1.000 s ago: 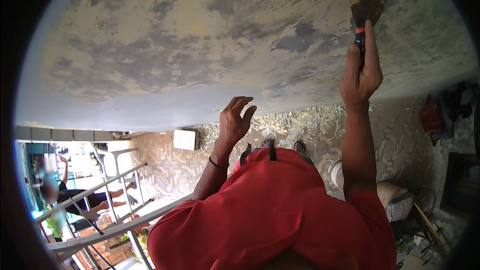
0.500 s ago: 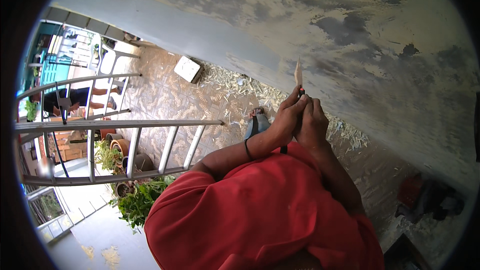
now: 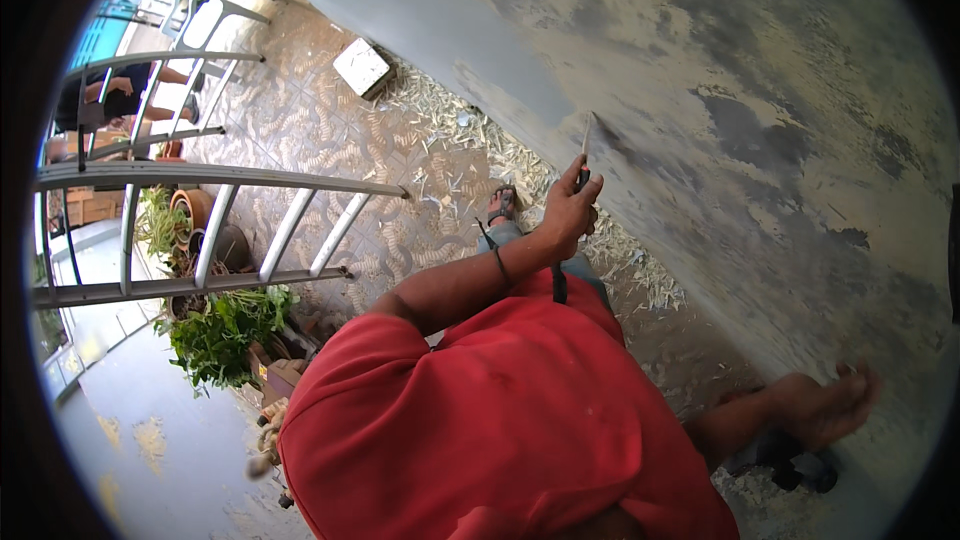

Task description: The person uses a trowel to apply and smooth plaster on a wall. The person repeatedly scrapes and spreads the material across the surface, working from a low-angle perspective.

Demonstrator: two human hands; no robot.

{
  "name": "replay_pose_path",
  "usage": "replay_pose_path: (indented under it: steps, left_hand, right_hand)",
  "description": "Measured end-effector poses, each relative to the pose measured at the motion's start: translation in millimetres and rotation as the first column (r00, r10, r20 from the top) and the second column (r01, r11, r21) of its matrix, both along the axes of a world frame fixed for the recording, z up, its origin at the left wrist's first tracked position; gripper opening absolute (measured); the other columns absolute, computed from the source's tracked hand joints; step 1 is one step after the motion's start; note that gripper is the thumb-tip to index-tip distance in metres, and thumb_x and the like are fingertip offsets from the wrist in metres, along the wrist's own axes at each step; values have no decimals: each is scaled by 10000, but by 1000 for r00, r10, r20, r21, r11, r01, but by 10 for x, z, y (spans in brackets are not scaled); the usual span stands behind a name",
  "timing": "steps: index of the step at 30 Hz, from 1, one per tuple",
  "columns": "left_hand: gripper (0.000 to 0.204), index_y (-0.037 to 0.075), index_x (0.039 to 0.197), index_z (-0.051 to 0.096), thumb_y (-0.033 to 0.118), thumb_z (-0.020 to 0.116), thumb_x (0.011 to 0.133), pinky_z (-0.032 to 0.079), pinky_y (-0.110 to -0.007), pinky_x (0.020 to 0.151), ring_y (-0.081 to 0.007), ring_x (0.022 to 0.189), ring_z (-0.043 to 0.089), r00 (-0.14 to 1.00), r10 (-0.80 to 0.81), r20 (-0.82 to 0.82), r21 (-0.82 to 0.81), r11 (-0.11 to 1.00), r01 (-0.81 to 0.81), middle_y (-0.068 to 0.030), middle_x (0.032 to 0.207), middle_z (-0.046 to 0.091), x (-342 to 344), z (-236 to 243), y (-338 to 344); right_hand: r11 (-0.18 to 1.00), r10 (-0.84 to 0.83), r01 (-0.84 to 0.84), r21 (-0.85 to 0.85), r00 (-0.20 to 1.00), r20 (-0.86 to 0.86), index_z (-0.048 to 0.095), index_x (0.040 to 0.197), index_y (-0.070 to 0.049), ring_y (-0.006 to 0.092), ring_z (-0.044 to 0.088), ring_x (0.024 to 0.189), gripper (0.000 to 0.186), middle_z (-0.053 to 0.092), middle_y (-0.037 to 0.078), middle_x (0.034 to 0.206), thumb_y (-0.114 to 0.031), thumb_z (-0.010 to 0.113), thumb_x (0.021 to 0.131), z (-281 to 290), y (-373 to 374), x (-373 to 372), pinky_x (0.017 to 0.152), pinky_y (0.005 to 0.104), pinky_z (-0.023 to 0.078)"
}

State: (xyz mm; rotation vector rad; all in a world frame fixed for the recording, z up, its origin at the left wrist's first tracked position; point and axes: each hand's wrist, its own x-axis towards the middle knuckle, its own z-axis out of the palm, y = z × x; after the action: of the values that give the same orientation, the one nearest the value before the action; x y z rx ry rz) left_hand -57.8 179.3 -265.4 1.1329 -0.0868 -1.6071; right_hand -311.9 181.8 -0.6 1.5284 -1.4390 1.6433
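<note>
My left hand [image 3: 568,210] is closed round the dark handle of a scraper [image 3: 587,145]. The narrow-looking blade points up at the wall [image 3: 690,170], its tip touching or very close to the surface. Patches of the wall's coating are gone, leaving cream and grey blotches next to a smooth pale blue area. Out to the right, close to the wall's lower part, my right hand [image 3: 825,408] holds nothing that I can see. Its fingers are loosely bent and apart, a little blurred.
Pale flakes [image 3: 450,120] litter the tiled floor along the wall. An aluminium ladder [image 3: 230,180] stands at the left beside potted plants [image 3: 225,330]. A white square container [image 3: 361,67] is near the wall. Another person [image 3: 125,90] is at the far left.
My right hand has come away from the scraper and swung out to the right. The left hand keeps its hold on the handle. My view has turned somewhat.
</note>
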Motion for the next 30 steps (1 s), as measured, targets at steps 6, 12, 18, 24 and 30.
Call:
replay_pose_path:
  steps: [6,12,18,24,30]
  left_hand:
    - [556,114,1629,365,185,522,1100,375,-264,515,-63,588,409,993,87,80,-45,996,-83,46,787,469,-190,-165,-15]
    - [498,36,1575,432,187,484,1103,431,-324,605,-121,644,458,802,295,520,-101,953,-285,-27,701,485,-485,-810,-328]
    - [470,85,1531,496,213,505,1079,533,-468,774,-437,818,692,648,236,724,-79,962,-262,-313,898,683,-897,-749,-369]
    - [452,3,1478,531,206,489,1077,544,-469,847,-427,946,728,661,333,672,-92,924,-372,-324,994,718,-399,-839,-458]
    - [438,36,1459,564,221,500,1067,548,-442,852,-427,950,728,423,408,809,-304,907,-292,-332,983,706,-745,-1021,-331]
  right_hand:
    - [896,-277,139,-421,916,-288,667,1139,70,250,644,1025,540,609,159,1174,-409,793,926,532,-449,-792,842,385,586]
    - [903,-210,-46,-427,821,-531,641,1225,67,228,584,1168,452,576,148,1260,-291,763,979,578,-986,-1075,995,395,515]
    - [833,-248,-199,-515,698,-672,658,1172,78,267,619,1106,390,627,168,1200,-208,799,947,562,-1309,-1231,920,384,529]
    - [929,46,-239,-282,833,-552,558,1452,-36,361,432,1435,585,439,194,1564,-427,658,1028,370,-1132,-1054,1153,517,343]
    - [914,8,-257,-313,785,-620,582,1402,-10,367,465,1391,576,486,217,1488,-439,659,1026,403,-1184,-1100,1095,497,417]
